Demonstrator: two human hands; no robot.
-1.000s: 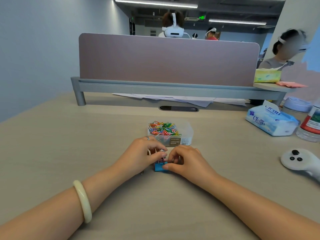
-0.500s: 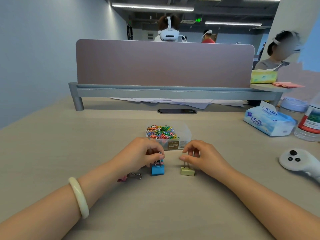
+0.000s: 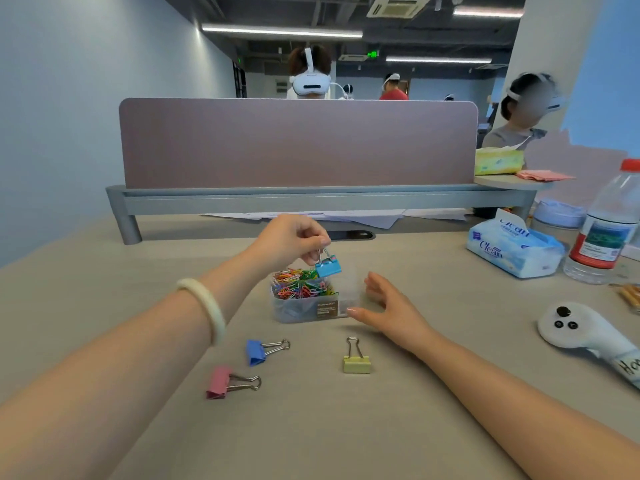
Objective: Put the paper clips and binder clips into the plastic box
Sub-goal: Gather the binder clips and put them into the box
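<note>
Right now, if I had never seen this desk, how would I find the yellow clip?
Find the clear box of coloured paper clips on the desk. Nearer the camera, by the right hand, lies the yellow clip. It is the only yellow one, its handles pointing at the box; the blue clip and pink clip lie further left.

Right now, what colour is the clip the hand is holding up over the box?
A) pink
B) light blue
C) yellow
B: the left hand pinches the wire handles of the light blue binder clip above the plastic box, while the pink clip and the yellow clip lie on the desk.
</note>
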